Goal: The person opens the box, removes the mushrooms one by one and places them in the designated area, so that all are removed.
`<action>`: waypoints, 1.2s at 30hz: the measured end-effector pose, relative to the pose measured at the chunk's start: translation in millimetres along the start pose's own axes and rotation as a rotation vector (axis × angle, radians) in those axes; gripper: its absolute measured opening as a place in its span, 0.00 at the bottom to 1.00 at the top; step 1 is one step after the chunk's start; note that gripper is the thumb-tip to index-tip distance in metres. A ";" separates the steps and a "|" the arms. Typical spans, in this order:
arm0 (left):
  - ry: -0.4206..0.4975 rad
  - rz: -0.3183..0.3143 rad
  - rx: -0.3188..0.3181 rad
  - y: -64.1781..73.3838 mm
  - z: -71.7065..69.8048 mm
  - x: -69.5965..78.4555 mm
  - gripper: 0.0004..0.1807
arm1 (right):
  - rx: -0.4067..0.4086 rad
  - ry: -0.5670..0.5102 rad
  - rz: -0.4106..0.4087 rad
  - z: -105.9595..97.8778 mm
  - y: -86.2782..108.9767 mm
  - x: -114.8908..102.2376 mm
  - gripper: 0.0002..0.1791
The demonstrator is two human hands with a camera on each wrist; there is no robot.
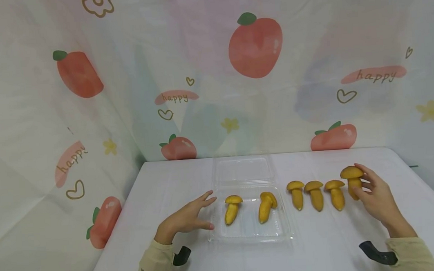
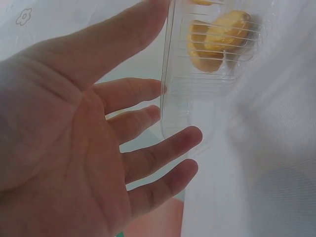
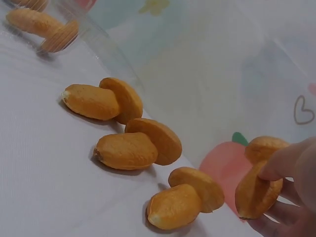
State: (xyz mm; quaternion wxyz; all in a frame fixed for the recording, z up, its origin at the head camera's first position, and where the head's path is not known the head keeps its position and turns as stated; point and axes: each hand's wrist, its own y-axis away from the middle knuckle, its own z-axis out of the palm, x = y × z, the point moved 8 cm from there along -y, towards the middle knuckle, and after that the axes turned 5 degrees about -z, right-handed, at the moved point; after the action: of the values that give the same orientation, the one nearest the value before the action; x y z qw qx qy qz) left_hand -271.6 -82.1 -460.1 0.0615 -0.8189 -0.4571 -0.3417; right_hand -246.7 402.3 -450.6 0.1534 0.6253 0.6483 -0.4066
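My right hand holds a yellow mushroom between thumb and fingers, its cap up and stem hanging down; the right wrist view shows the thumb pressed on this mushroom's stem. On the cloth to its left lie a row of three similar mushrooms, the nearest one just beside the held one. My left hand is spread at the left side of a clear plastic clamshell box, fingers straight and nothing in the palm. Inside the box lie two mushrooms, one at left and one at right.
The box's lid is folded back toward the rear wall. A white cloth covers the table. A printed fabric backdrop rises at its back edge and along the left side. Black straps show at both wrists.
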 end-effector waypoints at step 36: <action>-0.001 -0.016 -0.002 -1.7 0.8 -2.1 0.47 | -0.095 0.169 0.254 4.4 6.7 67.4 0.36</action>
State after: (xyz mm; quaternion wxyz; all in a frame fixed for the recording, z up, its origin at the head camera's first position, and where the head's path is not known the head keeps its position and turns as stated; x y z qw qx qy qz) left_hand -273.2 -82.3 -462.4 0.0576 -0.8153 -0.4633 -0.3425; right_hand -253.3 444.6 -503.2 0.1779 0.7263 0.5930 -0.2985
